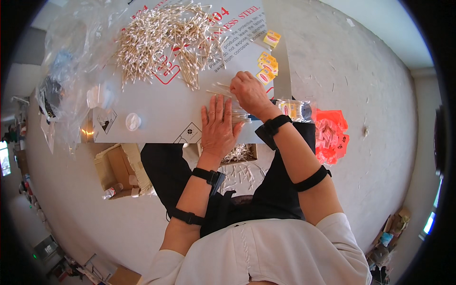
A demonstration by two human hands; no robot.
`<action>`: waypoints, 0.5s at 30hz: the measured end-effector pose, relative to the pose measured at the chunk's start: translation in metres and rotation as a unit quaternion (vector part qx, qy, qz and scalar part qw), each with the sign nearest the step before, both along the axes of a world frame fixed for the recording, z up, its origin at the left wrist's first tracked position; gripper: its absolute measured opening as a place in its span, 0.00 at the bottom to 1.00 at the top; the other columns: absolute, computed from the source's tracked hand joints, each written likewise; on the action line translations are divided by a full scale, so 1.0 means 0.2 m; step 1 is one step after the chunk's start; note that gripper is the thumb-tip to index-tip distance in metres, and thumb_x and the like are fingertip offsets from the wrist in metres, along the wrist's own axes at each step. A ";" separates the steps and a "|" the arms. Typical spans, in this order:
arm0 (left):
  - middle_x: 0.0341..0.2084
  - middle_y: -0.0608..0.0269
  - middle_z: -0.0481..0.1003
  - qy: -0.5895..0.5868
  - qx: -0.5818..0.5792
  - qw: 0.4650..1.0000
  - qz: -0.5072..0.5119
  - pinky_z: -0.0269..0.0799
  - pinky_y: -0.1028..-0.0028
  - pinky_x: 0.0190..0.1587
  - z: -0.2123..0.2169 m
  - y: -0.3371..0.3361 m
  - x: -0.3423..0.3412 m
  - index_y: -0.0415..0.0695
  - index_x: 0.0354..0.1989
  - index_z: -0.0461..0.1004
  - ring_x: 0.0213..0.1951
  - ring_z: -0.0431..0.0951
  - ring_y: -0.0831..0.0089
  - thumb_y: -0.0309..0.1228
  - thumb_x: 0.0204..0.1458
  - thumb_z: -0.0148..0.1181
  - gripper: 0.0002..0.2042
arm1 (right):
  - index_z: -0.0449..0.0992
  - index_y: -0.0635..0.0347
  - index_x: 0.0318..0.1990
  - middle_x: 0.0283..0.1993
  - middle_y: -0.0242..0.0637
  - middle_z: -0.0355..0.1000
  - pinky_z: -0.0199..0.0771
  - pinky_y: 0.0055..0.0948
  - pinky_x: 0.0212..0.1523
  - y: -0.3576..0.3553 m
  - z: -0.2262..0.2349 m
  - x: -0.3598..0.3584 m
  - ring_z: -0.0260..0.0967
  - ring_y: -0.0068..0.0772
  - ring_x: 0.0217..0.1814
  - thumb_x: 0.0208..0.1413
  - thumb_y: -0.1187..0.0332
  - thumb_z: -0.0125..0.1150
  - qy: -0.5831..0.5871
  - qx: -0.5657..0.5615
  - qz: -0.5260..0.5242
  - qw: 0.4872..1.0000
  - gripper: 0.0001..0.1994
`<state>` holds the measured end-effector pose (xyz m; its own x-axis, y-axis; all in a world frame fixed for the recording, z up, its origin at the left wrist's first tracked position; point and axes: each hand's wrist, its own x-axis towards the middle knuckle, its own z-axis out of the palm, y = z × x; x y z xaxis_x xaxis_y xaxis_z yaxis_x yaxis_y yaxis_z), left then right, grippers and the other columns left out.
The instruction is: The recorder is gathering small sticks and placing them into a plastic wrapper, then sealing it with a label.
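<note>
My left hand (218, 127) lies palm down near the table's front edge, its fingers stretched out and its thumb beside a small row of cotton swabs (241, 116). Just right of it, my right hand (251, 95) is closed, with fingertips bent down toward the table. A few loose cotton swabs (220, 88) lie at those fingertips; whatever the fingers pinch is hidden beneath them. Farther back spreads a large heap of cotton swabs (156, 40). Under my right wrist, at the table's right side, rests a clear pack of cotton swabs (290, 109) with a yellow label.
Yellow cards (267, 66) lie along the right edge of the table (156, 107). A small white tub (133, 121) stands left, near crumpled clear plastic bags (71, 71). Below are a cardboard box (111, 166), a box of swabs (241, 153) and a red plastic bag (331, 135).
</note>
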<state>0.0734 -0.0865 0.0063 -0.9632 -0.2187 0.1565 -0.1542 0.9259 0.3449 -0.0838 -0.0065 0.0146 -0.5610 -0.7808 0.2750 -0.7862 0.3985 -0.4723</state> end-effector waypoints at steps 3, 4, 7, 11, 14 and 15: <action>0.66 0.48 0.56 0.083 0.064 0.994 0.015 0.43 0.48 0.68 -0.01 -0.02 0.00 0.40 0.66 0.57 0.69 0.51 0.50 0.43 0.53 0.59 0.34 | 0.72 0.60 0.32 0.34 0.41 0.69 0.71 0.39 0.41 0.05 0.05 0.00 0.69 0.47 0.42 0.50 0.74 0.59 -0.003 -0.093 -0.052 0.994 0.03; 0.66 0.48 0.56 0.083 0.063 0.994 0.017 0.43 0.48 0.68 -0.03 -0.05 0.02 0.40 0.66 0.57 0.69 0.51 0.50 0.43 0.53 0.59 0.34 | 0.72 0.61 0.31 0.33 0.43 0.69 0.71 0.41 0.40 0.08 0.09 0.02 0.70 0.47 0.40 0.51 0.74 0.59 -0.075 -0.134 -0.082 0.985 0.03; 0.58 0.51 0.65 0.211 0.154 0.958 0.116 0.52 0.49 0.63 -0.05 -0.16 0.08 0.42 0.58 0.66 0.63 0.59 0.51 0.37 0.51 0.61 0.26 | 0.71 0.63 0.31 0.31 0.45 0.71 0.70 0.39 0.38 0.22 0.22 0.12 0.71 0.47 0.37 0.54 0.74 0.57 -0.248 -0.114 -0.079 0.959 0.03; 0.43 0.59 0.70 0.141 0.078 0.973 0.165 0.60 0.55 0.52 0.02 -0.18 0.05 0.45 0.41 0.71 0.51 0.66 0.56 0.26 0.46 0.62 0.13 | 0.71 0.63 0.32 0.31 0.43 0.71 0.71 0.36 0.35 0.46 0.13 0.29 0.71 0.46 0.34 0.53 0.74 0.59 -0.307 0.000 0.072 0.949 0.04; 0.37 0.61 0.69 0.126 0.054 0.977 0.165 0.60 0.57 0.49 0.03 -0.18 0.04 0.46 0.36 0.71 0.47 0.67 0.57 0.23 0.44 0.62 0.10 | 0.71 0.63 0.32 0.31 0.44 0.69 0.71 0.37 0.35 0.49 0.15 0.43 0.71 0.47 0.34 0.49 0.75 0.62 -0.267 0.049 0.112 0.956 0.06; 0.36 0.62 0.69 0.111 0.047 0.979 0.164 0.60 0.57 0.48 0.03 -0.18 0.04 0.45 0.34 0.70 0.45 0.67 0.57 0.22 0.44 0.61 0.10 | 0.71 0.62 0.33 0.32 0.44 0.69 0.71 0.37 0.35 0.49 0.15 0.45 0.71 0.48 0.34 0.48 0.75 0.63 -0.260 0.013 0.082 0.962 0.06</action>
<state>0.0814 -0.1229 0.0122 -0.7832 -0.5336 0.3191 -0.3489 0.8020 0.4849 0.0069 0.0910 0.0450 -0.4857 -0.8736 -0.0311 -0.4996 0.3066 -0.8102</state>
